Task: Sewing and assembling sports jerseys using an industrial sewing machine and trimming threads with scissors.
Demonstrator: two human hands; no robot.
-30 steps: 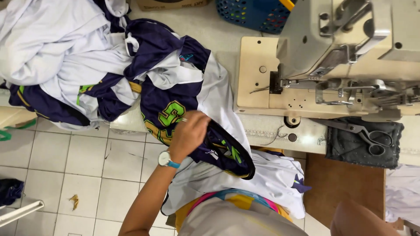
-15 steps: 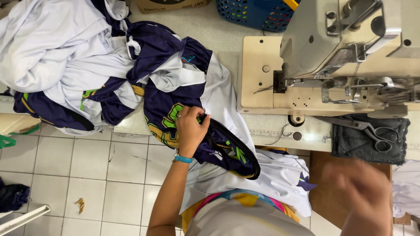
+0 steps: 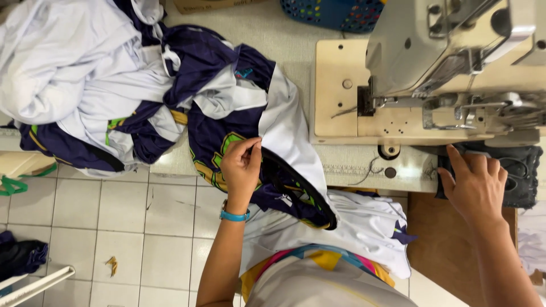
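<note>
Left hand: fingers curled together, pinching a fold of the navy-and-white jersey where the dark panel meets the white one; the fingertips are sinking into the cloth, so the exact grip is hard to make out. A blue wristband is sitting on the wrist.

Jersey: draping off the edge of the sewing table down toward the person's lap, its green-and-yellow emblem partly hiding under the hand and the folds.

Right hand: fingers loosely spread, lying flat on a dark pad at the table's front edge, just below the sewing machine. The hand is covering whatever lies beneath; a faint loop like scissor handles is showing on the pad beside it, but it is too dim to be sure.

Sewing machine: its head is running out of view at the top and right edges.

Garment pile: white and navy pieces heaping at upper left, cut off by the picture edge, individual pieces not separable.

Blue perforated basket: only its lower rim is showing at the top.

Tiled floor: a small scrap is lying on it.
</note>
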